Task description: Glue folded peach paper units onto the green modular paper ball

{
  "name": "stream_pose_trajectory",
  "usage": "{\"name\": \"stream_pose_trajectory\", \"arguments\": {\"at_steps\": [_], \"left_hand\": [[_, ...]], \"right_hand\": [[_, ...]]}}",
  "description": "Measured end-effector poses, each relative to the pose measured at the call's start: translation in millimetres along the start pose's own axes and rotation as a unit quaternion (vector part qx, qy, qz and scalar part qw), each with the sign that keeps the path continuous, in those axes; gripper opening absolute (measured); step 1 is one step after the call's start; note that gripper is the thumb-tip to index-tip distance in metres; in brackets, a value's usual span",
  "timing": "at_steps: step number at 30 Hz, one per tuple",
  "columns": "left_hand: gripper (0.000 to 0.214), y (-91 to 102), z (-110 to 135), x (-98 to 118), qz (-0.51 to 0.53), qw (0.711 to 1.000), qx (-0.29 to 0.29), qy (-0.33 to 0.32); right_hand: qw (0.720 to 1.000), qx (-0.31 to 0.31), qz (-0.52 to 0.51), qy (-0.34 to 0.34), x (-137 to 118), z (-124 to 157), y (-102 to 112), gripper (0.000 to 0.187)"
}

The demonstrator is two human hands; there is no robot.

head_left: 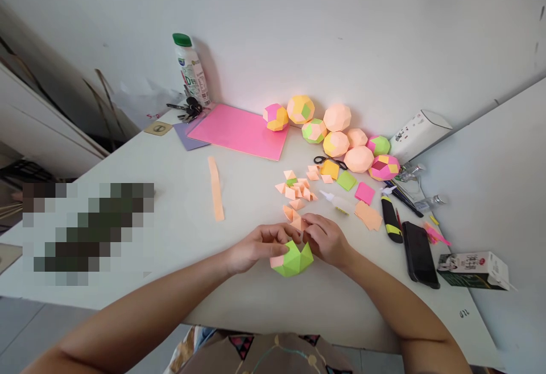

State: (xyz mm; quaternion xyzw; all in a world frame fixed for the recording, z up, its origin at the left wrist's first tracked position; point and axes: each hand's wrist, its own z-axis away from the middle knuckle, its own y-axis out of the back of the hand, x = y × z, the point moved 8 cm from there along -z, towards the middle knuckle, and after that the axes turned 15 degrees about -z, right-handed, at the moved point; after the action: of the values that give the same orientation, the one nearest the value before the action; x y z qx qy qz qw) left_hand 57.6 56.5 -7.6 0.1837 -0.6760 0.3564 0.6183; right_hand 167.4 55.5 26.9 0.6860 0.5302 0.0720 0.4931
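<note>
A partly built paper ball [292, 260], green in front with peach facets at the left, has an open, jagged rim facing up. My left hand [268, 243] is closed on its left side, thumb on top near the rim. At its far right side is my right hand [326, 237], fingers bent together against peach folded paper [293, 217] at the far edge. Whether that peach paper is joined to the ball is hidden by my fingers. Just beyond lie several loose peach folded triangles [298, 190] and a small glue bottle [335, 201].
Finished paper balls [336, 118] cluster by the wall, with scissors [330, 162] beside them. Colored paper squares [346, 180], a cutter [390, 217], a phone [419, 254] and a milk carton [475, 270] line the right. Left are a peach strip [216, 189] and pink sheets [239, 131].
</note>
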Motion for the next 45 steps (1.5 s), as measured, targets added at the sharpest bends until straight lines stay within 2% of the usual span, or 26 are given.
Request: {"name": "stream_pose_trajectory", "arguments": {"at_steps": [4,9,13,15,18,21,24,27,29,33,35,40,45], "left_hand": [[0.017,9.2,1.9,-1.3,0.003,0.999,0.045,0.006],[0.017,9.6,1.1,-0.4,0.033,0.998,0.059,-0.002],[0.016,11.4,0.1,1.9,0.027,0.997,0.075,-0.007],[0.018,12.7,0.2,2.8,0.019,0.996,0.082,-0.009],[0.018,12.2,0.8,5.6,0.006,0.997,0.073,-0.028],[0.018,10.3,1.5,7.0,-0.023,0.997,0.06,-0.042],[0.019,8.6,2.0,7.9,-0.057,0.996,0.056,-0.05],[0.02,5.4,2.5,12.3,-0.094,0.992,0.053,-0.071],[0.02,2.4,2.9,14.8,-0.119,0.988,0.047,-0.082],[0.018,-1.0,3.4,16.1,-0.144,0.985,0.036,-0.087],[0.019,-0.5,3.1,15.7,-0.147,0.985,0.037,-0.081],[0.021,-1.6,1.4,11.8,-0.15,0.987,0.021,-0.055],[0.022,-4.8,1.5,4.0,-0.13,0.991,-0.002,-0.014]], "right_hand": [[0.999,-0.024,-0.032,-0.008,4.0,1.0,1.5,0.018],[0.998,-0.028,-0.056,0.006,2.2,-3.0,7.5,0.021],[0.993,-0.007,-0.114,0.042,-5.9,-9.8,15.4,0.017],[0.984,0.01,-0.177,0.011,-2.9,-13.3,20.6,0.013],[0.941,0.014,-0.315,-0.121,12.4,-14.1,21.0,0.013],[0.86,-0.01,-0.432,-0.273,25.6,-5.7,9.6,0.01],[0.781,-0.023,-0.479,-0.4,35.0,8.1,-4.3,0.012],[0.721,-0.035,-0.508,-0.47,38.9,18.5,-17.0,0.025],[0.704,-0.044,-0.518,-0.483,38.7,20.5,-22.1,0.029],[0.719,-0.025,-0.507,-0.474,38.5,17.7,-19.9,0.027],[0.718,-0.007,-0.511,-0.472,38.2,16.3,-17.4,0.026],[0.681,0.02,-0.57,-0.459,35.2,13.7,-14.8,0.024],[0.641,-0.027,-0.607,-0.47,30.3,17.7,-21.9,0.026]]}}
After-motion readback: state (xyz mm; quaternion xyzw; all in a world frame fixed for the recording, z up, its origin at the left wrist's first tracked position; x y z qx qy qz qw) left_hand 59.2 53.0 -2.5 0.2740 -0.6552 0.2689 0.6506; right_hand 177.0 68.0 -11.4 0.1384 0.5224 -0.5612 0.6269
